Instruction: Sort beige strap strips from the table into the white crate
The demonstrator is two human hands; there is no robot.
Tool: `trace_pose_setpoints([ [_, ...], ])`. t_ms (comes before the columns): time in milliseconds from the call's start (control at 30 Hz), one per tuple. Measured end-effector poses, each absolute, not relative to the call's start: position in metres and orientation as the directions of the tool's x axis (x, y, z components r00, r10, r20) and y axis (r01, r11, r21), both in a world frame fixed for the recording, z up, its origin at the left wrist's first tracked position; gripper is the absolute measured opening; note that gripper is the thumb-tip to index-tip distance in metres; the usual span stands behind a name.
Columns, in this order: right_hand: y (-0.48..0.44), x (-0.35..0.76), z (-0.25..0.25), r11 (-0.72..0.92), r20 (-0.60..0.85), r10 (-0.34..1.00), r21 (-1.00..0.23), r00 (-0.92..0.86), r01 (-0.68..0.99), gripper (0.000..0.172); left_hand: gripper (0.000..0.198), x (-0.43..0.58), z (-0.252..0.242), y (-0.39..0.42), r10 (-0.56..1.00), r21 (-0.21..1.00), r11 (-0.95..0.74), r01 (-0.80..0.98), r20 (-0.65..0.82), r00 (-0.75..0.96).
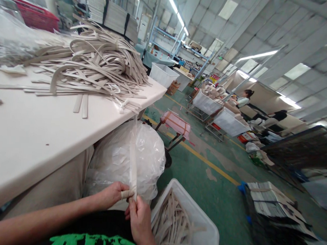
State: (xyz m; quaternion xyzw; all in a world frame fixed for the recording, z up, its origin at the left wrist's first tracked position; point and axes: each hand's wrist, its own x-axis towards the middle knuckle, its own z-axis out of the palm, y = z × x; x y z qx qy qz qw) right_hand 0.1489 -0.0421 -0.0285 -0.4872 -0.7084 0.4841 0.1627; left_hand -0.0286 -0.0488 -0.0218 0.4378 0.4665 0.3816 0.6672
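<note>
– Head view: what do the 2 hands have hold of?

– 1 pale strip (133, 161). It stands nearly upright below the front edge of the surface (30, 131), in front of the clear plastic bag (115, 156) tucked under that edge. The left hand (114, 195) is closed in a pinch on its lower end, and the thumb is wrapped in tape. The right hand (140, 217) is closed on the same end from just beneath, fingers curled in.

– How would you do this well?

– My judgement: grip only near the bottom with light, even pressure, so the strip hangs straight and its full length can be looked over. Squeezing hard or twisting would likely kink it.

– And the strip itself?

– Long, narrow, flat, beige-grey, with a slight sheen. It looks thin and limp enough to bow. What it is made of, I cannot tell.

– Are there others like it?

– Yes, a loose pile of strips (95, 61) lies on top of the surface toward its far end. More fill a white bin (202, 218) on the floor, below and to the right of the surface.
</note>
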Motion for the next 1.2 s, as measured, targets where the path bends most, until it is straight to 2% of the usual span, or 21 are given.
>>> trace_pose_setpoints([
  [100,-0.047,0.161,-0.033,0.076,-0.136,0.855,-0.921,-0.5,0.382,0.068,0.05,-0.036,-0.014,-0.042,0.921,0.924,0.363,-0.122,-0.336,0.197],
  [167,-0.046,0.172,-0.04,0.035,-0.099,0.905,-0.952,-0.415,0.303,0.067,0.045,-0.04,-0.01,-0.039,0.906,0.888,0.421,-0.184,-0.401,0.134],
  [267,-0.034,0.179,-0.046,0.112,0.003,0.951,-0.937,-0.311,0.332,0.053,0.04,-0.044,-0.005,-0.039,0.857,0.803,0.513,-0.303,-0.496,0.137],
  [367,-0.011,0.168,-0.043,0.377,0.202,0.885,-0.84,-0.42,0.39,0.048,0.039,-0.041,-0.003,-0.045,0.814,0.734,0.581,-0.353,-0.536,0.224],
  [467,0.015,0.142,-0.031,0.552,0.271,0.758,-0.752,-0.594,0.361,0.036,0.04,-0.036,-0.003,-0.053,0.805,0.74,0.593,-0.318,-0.533,0.262],
  [567,0.033,0.121,-0.015,0.578,0.302,0.666,-0.787,-0.682,0.216,0.028,0.048,-0.036,-0.006,-0.054,0.809,0.768,0.579,-0.273,-0.499,0.31],
  [633,0.037,0.119,-0.005,0.525,0.328,0.696,-0.839,-0.639,0.142,0.032,0.059,-0.041,-0.009,-0.049,0.792,0.734,0.603,-0.312,-0.504,0.346],
  [700,0.031,0.129,0.003,0.435,0.294,0.763,-0.893,-0.576,0.12,0.038,0.067,-0.049,-0.012,-0.039,0.781,0.654,0.624,-0.427,-0.53,0.329],
  [767,0.017,0.148,0.008,0.295,0.192,0.811,-0.95,-0.552,0.102,0.044,0.067,-0.057,-0.012,-0.025,0.792,0.577,0.583,-0.572,-0.561,0.241],
  [867,-0.014,0.183,0.006,-0.013,-0.046,0.799,-0.998,-0.6,0.06,0.051,0.048,-0.068,-0.01,0.004,0.779,0.521,0.459,-0.719,-0.626,0.044],
  [967,-0.04,0.212,-0.007,-0.251,-0.253,0.697,-0.963,-0.671,0.103,0.061,0.025,-0.079,-0.005,0.032,0.741,0.557,0.343,-0.756,-0.655,-0.147],
  [1067,-0.051,0.225,-0.025,-0.354,-0.405,0.615,-0.909,-0.677,0.222,0.068,0.012,-0.089,0.0,0.048,0.733,0.633,0.242,-0.736,-0.616,-0.288],
  [1133,-0.051,0.222,-0.033,-0.386,-0.46,0.59,-0.882,-0.663,0.269,0.069,0.012,-0.09,0.002,0.047,0.745,0.667,0.211,-0.715,-0.583,-0.324],
  [1200,-0.047,0.21,-0.036,-0.415,-0.473,0.57,-0.872,-0.672,0.261,0.069,0.02,-0.086,0.0,0.037,0.789,0.708,0.2,-0.677,-0.526,-0.317],
])
